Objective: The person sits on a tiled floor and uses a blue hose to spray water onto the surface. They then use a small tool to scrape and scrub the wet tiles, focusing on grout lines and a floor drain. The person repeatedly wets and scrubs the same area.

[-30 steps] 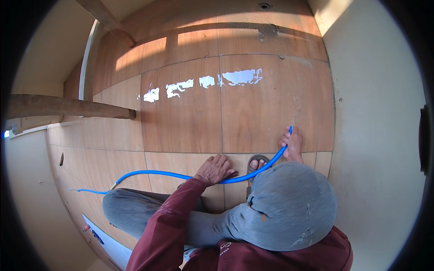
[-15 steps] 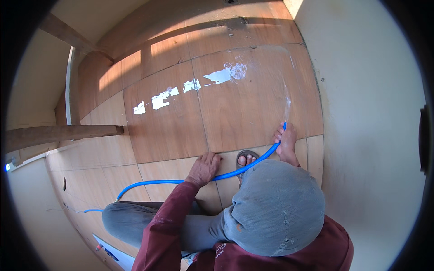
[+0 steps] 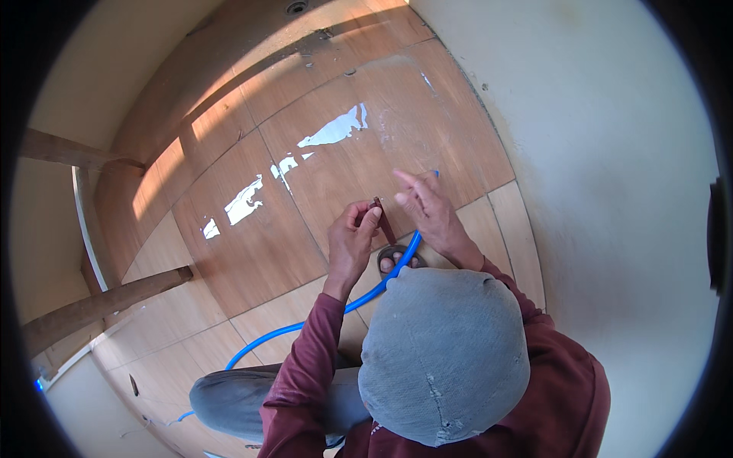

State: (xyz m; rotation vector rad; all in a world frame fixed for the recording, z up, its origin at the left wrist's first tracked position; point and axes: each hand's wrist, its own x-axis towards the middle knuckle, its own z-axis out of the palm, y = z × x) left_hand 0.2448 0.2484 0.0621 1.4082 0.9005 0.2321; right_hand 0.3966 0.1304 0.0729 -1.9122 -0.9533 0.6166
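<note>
My left hand (image 3: pixel 353 237) pinches a narrow dark reddish-brown strip (image 3: pixel 387 223) between thumb and fingers, above a sandalled foot (image 3: pixel 393 261). What kind of thing the strip is, I cannot make out. Close by on the right is my right hand (image 3: pixel 434 210), its index finger and thumb stretched toward the strip. A blue hose (image 3: pixel 366 298) curves up from the lower left and passes behind that hand. Its tip shows just beyond the knuckles, so the hose seems held by the remaining fingers, which are hidden. The middle of the hose runs beneath my left forearm.
Wet brown floor tiles (image 3: pixel 305 191) with bright reflections spread ahead, and a round drain (image 3: pixel 296 8) lies at the far edge. A pale wall (image 3: pixel 595 153) rises on the right. Wooden beams (image 3: pixel 107 305) stand at the left. A grey cloth cap (image 3: pixel 447 351) covers the lower middle.
My left hand has lifted off the floor and now holds the brown strip. My right hand has come inward with the hose, and its jet of water no longer shows. The whole view has turned.
</note>
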